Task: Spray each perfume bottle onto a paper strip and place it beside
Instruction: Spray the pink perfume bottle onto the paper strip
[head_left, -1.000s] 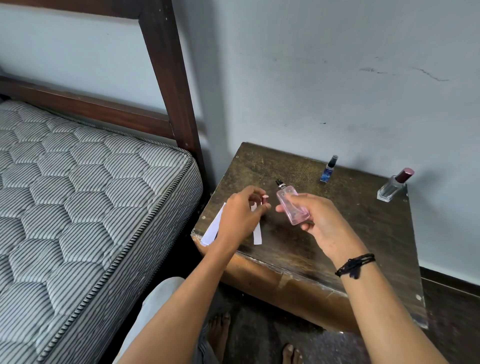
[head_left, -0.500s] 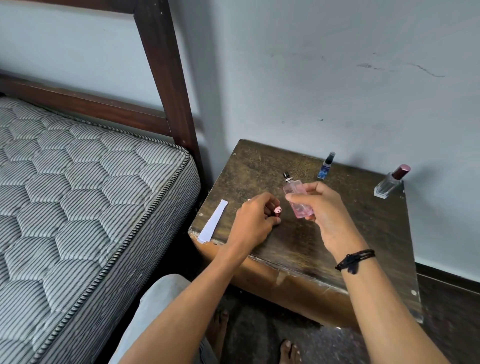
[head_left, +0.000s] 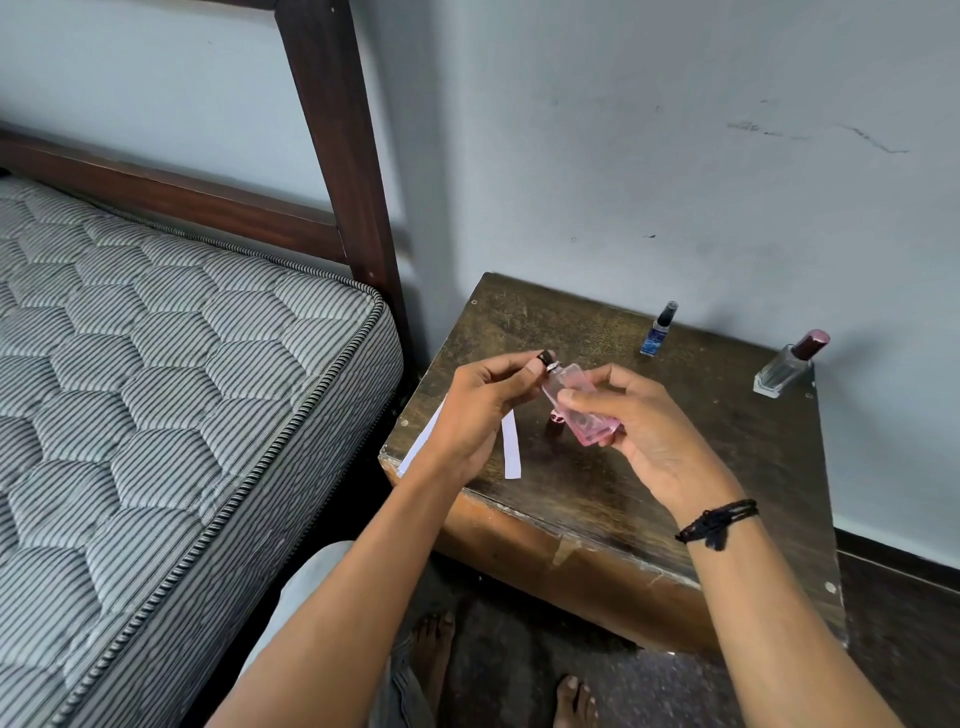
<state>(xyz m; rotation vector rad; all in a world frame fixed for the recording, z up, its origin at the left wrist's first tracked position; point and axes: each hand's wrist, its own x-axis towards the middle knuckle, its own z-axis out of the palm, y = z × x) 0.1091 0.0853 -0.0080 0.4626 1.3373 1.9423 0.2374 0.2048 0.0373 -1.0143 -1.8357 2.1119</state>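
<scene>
Ahead of me a pale blue-grey wall (head_left: 675, 156), scuffed and cracked, backs a worn dark wooden surface (head_left: 779, 467). To my left, a dark wooden bed frame (head_left: 332, 156) holds a striped quilted mattress (head_left: 156, 389). The floor (head_left: 904, 665) is dark.

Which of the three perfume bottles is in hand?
The pink bottle: right hand grips its body, left hand pinches its nozzle. The small blue bottle and the clear maroon-capped bottle stand untouched on the table near the wall.

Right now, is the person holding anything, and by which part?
Yes: the right hand grips the pink perfume bottle round its glass body, while the left hand pinches its black spray nozzle.
</scene>
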